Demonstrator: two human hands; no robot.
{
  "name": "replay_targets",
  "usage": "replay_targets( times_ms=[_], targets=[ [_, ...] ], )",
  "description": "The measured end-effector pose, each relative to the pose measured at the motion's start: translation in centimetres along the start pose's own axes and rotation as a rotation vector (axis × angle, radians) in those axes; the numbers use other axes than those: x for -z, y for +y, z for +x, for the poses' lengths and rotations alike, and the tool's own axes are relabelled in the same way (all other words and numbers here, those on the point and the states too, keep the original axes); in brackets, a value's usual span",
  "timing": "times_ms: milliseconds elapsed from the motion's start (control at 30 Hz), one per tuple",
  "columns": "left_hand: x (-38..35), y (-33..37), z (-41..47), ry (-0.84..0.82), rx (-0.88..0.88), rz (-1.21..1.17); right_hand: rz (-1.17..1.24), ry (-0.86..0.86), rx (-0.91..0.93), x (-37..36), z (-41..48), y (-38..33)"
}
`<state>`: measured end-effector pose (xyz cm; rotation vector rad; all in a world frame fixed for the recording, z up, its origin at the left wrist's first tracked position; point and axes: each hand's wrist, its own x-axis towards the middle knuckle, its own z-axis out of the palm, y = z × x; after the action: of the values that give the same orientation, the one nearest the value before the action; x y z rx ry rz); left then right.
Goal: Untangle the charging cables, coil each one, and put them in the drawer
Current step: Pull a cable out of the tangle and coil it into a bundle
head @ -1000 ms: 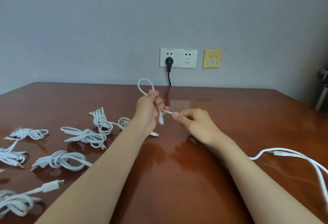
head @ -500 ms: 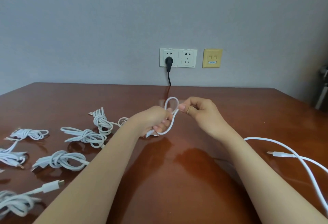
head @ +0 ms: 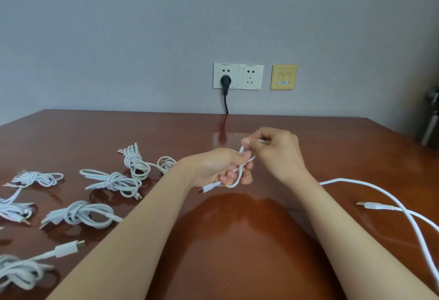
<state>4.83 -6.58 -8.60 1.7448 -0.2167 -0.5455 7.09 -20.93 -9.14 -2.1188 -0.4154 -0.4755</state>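
Note:
A short white charging cable (head: 239, 176) is held above the middle of the brown table (head: 237, 240). My left hand (head: 221, 166) grips its small loop, and a connector end sticks out below the palm toward the left. My right hand (head: 278, 150) pinches the cable's upper strand between thumb and forefinger, just above and to the right of the left hand. Several white cables tied into bundles (head: 111, 181) lie on the table's left side. No drawer is in view.
A long loose white cable (head: 403, 214) with a USB plug trails across the table's right side. Wall sockets (head: 237, 76) with a black plug and cord sit behind the table's far edge. A dark object stands at the far right.
Both hands have dropped closer to the table and come together. The cable's loop has shrunk and moved from above the left hand into its fingers. The right hand has moved up and over the left.

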Motion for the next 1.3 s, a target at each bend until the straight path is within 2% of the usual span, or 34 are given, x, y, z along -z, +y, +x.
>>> replay_targets(
  times_ms=[67,233,400,567,700,833,933,1133,1300],
  targets=[
    [0.2,-0.1,-0.1,-0.044,-0.023,0.005,0.012,0.008,-0.021,0.1,-0.1,-0.2],
    [0.2,-0.3,-0.1,-0.033,-0.052,-0.082,0.024,0.013,0.011,-0.1,-0.5,-0.6],
    [0.1,0.1,0.2,-0.007,0.050,-0.267,-0.079,0.018,0.063,-0.2,-0.6,-0.5],
    [-0.4,0.2,0.6,0.054,0.078,-0.134,-0.170,0.025,0.143,0.0,-0.6,-0.3],
    [-0.2,-0.2,0.7,-0.036,0.042,-0.184,-0.168,0.011,0.156,0.0,-0.5,-0.3],
    [0.1,-0.2,-0.2,-0.206,-0.028,-0.300,0.037,-0.046,0.152,0.3,-0.2,-0.4],
    [0.6,-0.5,-0.7,-0.248,-0.039,-0.366,0.105,-0.123,0.193,0.3,-0.2,-0.7],
    [-0.4,-0.3,0.4,-0.102,0.095,-0.427,-0.026,-0.118,0.165,-0.1,-0.2,0.2],
    [-1.4,0.6,0.8,0.133,0.008,-0.446,-0.112,-0.096,0.135,-0.4,-0.2,0.2]
  ],
)
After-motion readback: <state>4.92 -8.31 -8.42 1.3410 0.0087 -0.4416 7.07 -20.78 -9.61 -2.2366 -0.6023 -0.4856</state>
